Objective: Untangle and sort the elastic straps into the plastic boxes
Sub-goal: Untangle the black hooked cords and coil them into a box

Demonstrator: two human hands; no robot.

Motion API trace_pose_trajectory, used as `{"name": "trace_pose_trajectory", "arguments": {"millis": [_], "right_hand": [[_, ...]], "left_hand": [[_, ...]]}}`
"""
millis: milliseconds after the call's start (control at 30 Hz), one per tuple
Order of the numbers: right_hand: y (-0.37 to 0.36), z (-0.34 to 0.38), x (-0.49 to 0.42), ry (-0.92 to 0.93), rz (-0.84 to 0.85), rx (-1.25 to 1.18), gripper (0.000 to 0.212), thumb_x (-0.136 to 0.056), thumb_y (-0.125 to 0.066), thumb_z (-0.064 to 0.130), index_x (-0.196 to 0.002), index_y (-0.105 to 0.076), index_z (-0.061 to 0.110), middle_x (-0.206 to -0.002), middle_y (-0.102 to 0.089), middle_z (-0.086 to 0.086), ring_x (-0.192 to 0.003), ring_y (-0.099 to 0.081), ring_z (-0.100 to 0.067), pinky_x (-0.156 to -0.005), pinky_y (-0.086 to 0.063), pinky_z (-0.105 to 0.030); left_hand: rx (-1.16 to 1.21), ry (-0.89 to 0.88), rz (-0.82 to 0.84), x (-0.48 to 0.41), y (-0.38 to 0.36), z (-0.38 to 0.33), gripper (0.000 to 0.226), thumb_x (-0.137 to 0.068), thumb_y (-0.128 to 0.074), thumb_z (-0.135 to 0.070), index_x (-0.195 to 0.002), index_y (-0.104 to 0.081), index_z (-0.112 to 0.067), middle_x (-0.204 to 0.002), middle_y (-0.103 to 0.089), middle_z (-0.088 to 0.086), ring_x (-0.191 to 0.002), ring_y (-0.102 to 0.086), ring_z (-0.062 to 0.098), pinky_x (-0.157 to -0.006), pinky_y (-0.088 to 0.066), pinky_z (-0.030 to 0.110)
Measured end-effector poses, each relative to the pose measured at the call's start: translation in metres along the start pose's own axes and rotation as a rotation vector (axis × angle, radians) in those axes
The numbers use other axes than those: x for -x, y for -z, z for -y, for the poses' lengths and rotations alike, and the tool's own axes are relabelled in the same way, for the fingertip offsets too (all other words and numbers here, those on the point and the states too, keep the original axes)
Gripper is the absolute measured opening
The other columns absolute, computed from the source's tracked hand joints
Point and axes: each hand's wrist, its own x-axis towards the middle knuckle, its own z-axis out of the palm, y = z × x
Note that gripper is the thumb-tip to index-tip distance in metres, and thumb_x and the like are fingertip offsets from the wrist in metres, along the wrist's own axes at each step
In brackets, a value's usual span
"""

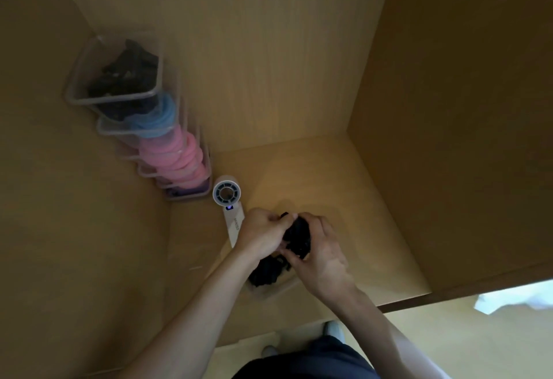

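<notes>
Item: tangle of black elastic straps (297,235), near centre of the table (359,199). Our left hand (263,235) and right hand (321,256) both pinch it. We judge it soft, light and springy; best taken by single loops at its edge. Stacked plastic boxes (77,91) stand far left.

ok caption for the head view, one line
Left hand and right hand grip a black strap tangle over a wooden shelf, beside a handheld fan and stacked plastic boxes.
</notes>
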Motion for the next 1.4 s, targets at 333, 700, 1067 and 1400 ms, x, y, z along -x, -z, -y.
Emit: {"name": "trace_pose_trajectory", "arguments": {"millis": [333, 700, 1067, 1400], "right_hand": [[-0.013, -0.004, -0.005, -0.004, 0.149, 0.178, 0.063, -0.083, -0.074, 0.022, -0.135, -0.039, 0.018, -0.128, -0.037, 0.0, -0.114, -0.047, -0.023, -0.092, -0.051, -0.039], [-0.024, -0.013, 0.011, 0.137, 0.155, 0.646, 0.056, -0.101, -0.027, 0.044, -0.137, -0.052, 0.008, -0.142, -0.046, -0.013, -0.141, -0.036, -0.034, -0.122, -0.006, -0.054], [-0.026, -0.019, 0.012, 0.08, 0.297, 0.764, 0.066, -0.099, -0.027, 0.042, -0.148, -0.045, 0.003, -0.155, -0.042, -0.016, -0.149, -0.029, -0.033, -0.117, -0.007, -0.062], [-0.008, -0.007, 0.013, 0.073, 0.173, 0.355, 0.067, -0.096, -0.024, 0.052, -0.152, -0.033, 0.016, -0.161, -0.026, -0.004, -0.152, -0.012, -0.019, -0.125, 0.0, -0.046]], "left_hand": [[-0.303, -0.179, -0.069, 0.004, 0.017, 0.017, 0.025, -0.095, -0.057, -0.039, -0.097, -0.069, -0.017, -0.092, -0.071, -0.004, -0.093, -0.067, 0.013, -0.085, -0.053, 0.032], [-0.923, -0.606, 0.006, 0.021, 0.014, 0.104, 0.061, -0.103, -0.029, -0.045, -0.16, -0.014, -0.029, -0.167, 0.004, -0.013, -0.151, 0.016, 0.004, -0.125, 0.005, 0.034], [-1.119, -0.534, -0.027, 0.022, 0.003, 0.103, 0.067, -0.102, -0.013, -0.053, -0.16, -0.005, -0.021, -0.167, 0.009, -0.006, -0.151, 0.024, 0.013, -0.12, 0.015, 0.049], [-0.896, -0.578, -0.013, 0.032, 0.016, 0.105, 0.072, -0.101, -0.026, -0.054, -0.16, 0.005, -0.026, -0.166, 0.017, -0.009, -0.149, 0.024, 0.004, -0.125, 0.006, 0.043]]}}
